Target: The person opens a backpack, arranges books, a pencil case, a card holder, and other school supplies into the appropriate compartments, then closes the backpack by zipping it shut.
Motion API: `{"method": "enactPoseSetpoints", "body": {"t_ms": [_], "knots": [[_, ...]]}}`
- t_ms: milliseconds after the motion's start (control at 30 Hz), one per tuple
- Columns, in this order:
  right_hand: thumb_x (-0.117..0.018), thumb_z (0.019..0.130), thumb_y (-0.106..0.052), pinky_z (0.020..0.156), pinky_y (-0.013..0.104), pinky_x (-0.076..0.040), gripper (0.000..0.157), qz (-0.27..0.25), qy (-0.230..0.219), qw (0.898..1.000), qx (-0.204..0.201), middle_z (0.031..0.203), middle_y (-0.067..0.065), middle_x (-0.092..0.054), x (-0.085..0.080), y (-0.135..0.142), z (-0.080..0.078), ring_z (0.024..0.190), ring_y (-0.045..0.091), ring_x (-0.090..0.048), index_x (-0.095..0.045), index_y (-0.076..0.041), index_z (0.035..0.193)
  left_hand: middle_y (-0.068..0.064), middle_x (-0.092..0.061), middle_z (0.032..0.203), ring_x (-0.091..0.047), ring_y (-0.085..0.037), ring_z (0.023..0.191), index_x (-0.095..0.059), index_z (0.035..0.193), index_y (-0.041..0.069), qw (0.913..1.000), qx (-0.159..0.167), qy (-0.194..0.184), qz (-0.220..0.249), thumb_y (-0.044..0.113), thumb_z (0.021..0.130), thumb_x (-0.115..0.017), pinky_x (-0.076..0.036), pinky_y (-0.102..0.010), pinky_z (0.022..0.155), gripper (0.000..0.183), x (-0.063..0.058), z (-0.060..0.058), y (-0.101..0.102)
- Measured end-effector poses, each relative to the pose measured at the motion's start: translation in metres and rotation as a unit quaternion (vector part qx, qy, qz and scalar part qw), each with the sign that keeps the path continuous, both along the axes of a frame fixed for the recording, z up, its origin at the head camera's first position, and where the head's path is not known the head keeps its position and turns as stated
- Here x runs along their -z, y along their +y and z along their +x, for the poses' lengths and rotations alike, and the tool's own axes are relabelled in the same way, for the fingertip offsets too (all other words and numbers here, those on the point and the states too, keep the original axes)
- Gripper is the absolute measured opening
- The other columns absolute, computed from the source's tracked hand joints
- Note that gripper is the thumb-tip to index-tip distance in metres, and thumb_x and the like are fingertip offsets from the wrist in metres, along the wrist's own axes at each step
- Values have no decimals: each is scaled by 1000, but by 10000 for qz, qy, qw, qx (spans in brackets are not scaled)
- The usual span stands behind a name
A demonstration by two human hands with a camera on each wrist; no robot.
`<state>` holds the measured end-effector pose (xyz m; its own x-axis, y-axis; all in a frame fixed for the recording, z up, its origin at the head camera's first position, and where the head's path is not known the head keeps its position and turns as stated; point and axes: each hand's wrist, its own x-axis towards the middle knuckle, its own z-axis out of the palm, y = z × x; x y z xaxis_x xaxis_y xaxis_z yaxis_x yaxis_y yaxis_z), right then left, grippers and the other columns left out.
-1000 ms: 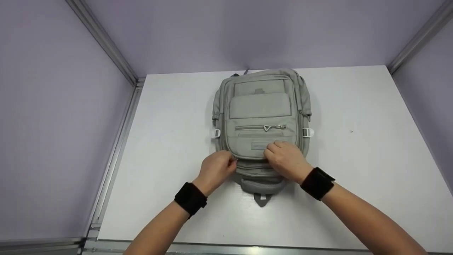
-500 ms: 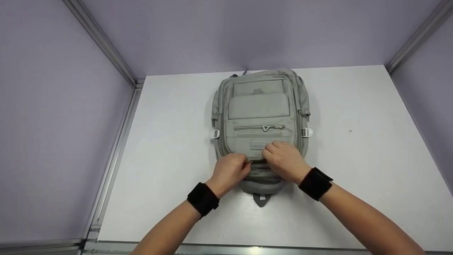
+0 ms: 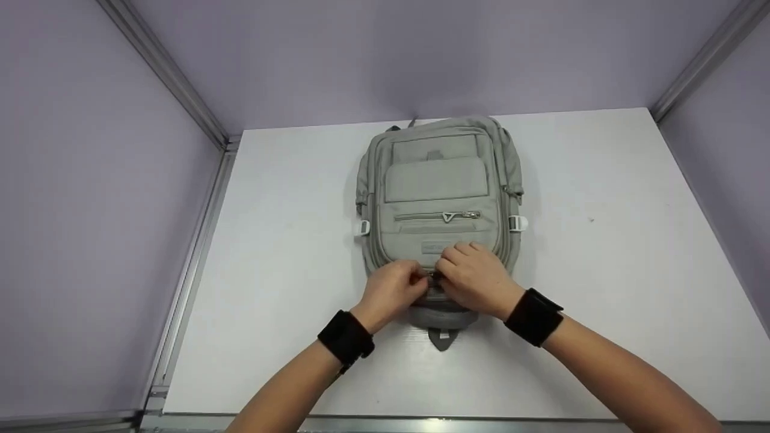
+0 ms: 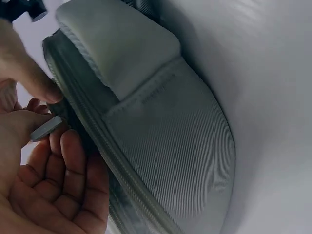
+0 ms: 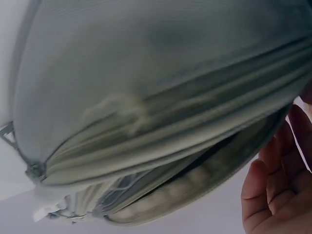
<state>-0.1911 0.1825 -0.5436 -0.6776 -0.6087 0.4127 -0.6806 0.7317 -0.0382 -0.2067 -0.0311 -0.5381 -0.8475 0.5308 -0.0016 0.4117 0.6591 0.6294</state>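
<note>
A grey-green backpack (image 3: 436, 180) lies front side up on the white table, its carry handle (image 3: 444, 317) toward me. At its near end, my left hand (image 3: 394, 288) pinches a flat metal zipper pull (image 4: 46, 128) between thumb and finger. Right beside it, my right hand (image 3: 481, 279) curls its fingers over the near edge of the front pocket, its fingertips mostly hidden from above. In the right wrist view, the edge of an open pocket (image 5: 219, 185) gapes beside the right hand's fingers.
The white table (image 3: 289, 198) spreads around the backpack, with pale purple walls (image 3: 313, 60) behind and at both sides. White strap buckles (image 3: 518, 224) stick out at the bag's sides. A triangular zipper pull (image 3: 449, 216) lies on the front pocket.
My left hand has moved right along the bag's near edge with the zipper pull. My right hand has shifted slightly left, so the two hands now almost meet.
</note>
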Motion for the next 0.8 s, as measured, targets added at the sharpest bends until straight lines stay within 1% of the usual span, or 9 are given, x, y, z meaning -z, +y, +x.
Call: {"method": "enactPoseSetpoints", "body": {"t_ms": [167, 333, 400, 467, 533, 567, 633, 700, 800], "knots": [[-81, 82, -26, 66, 39, -44, 23, 0, 102, 9999, -111, 87, 3, -62, 0, -13, 3, 78, 25, -58, -66, -11, 87, 9, -65, 74, -54, -6, 63, -77, 88, 14, 9960, -234, -757, 422, 23, 96, -70, -44, -25, 60, 14, -2, -2, -1], [-80, 83, -24, 65, 39, -45, 21, 44, 249, 9996, -136, 83, 4, -62, 3, -18, 4, 75, 25, -58, -64, -10, 85, 7, -69, 83, -56, -8, 70, -80, 95, 13, 9938, -123, -961, 539, 18, 96, -64, -46, -26, 65, 16, -4, 0, -2], [-78, 86, -21, 64, 38, -45, 18, 43, 278, 9994, -177, 82, 4, -63, 4, -18, 5, 75, 25, -58, -64, -10, 85, 6, -70, 89, -58, -10, 74, -81, 98, 14, 9951, -86, -865, 478, 17, 95, -63, -48, -27, 69, 18, -6, 0, -3], [-74, 88, -16, 63, 38, -46, 13, 11, 320, 9993, -198, 82, 4, -62, 4, -18, 6, 73, 24, -58, -64, -9, 86, 4, -71, 95, -61, -12, 81, -80, 102, 14, 9984, 17, -478, 288, 15, 94, -63, -51, -29, 74, 19, -7, 0, -4], [-72, 87, -10, 63, 38, -47, 9, -32, 330, 9993, -194, 81, 5, -62, 6, -18, 7, 73, 24, -58, -63, -8, 87, 2, -71, 99, -63, -16, 88, -79, 105, 14, 9990, 263, 369, 56, 13, 94, -66, -52, -32, 78, 17, -4, -3, -5], [-70, 86, -7, 62, 38, -47, 8, -69, 328, 9993, -169, 80, 5, -61, 6, -19, 7, 72, 25, -58, -62, -7, 86, 1, -70, 100, -63, -18, 91, -78, 105, 14, 9955, 377, 859, -110, 13, 94, -68, -52, -33, 81, 16, -2, -4, -5], [-69, 84, -4, 61, 37, -48, 9, -138, 302, 9994, -129, 80, 5, -61, 6, -21, 7, 72, 25, -58, -61, -7, 86, -1, -68, 103, -63, -21, 97, -76, 107, 14, 9814, 534, 1784, -459, 13, 93, -71, -52, -35, 84, 15, 3, -8, -4], [-71, 84, -3, 63, 37, -49, 12, -188, 198, 9996, -116, 80, 6, -61, 7, -23, 7, 73, 25, -58, -60, -6, 87, -2, -66, 103, -62, -24, 98, -73, 106, 14, 9651, 639, 2429, -743, 14, 93, -73, -52, -37, 84, 13, 6, -12, -3], [-71, 84, -3, 65, 37, -49, 10, -202, 98, 9997, -108, 81, 6, -61, 6, -26, 7, 73, 25, -58, -61, -6, 86, -3, -65, 101, -62, -24, 97, -70, 103, 14, 9520, 743, 2722, -1189, 16, 95, -70, -52, -38, 81, 9, 8, -16, 0]]}}
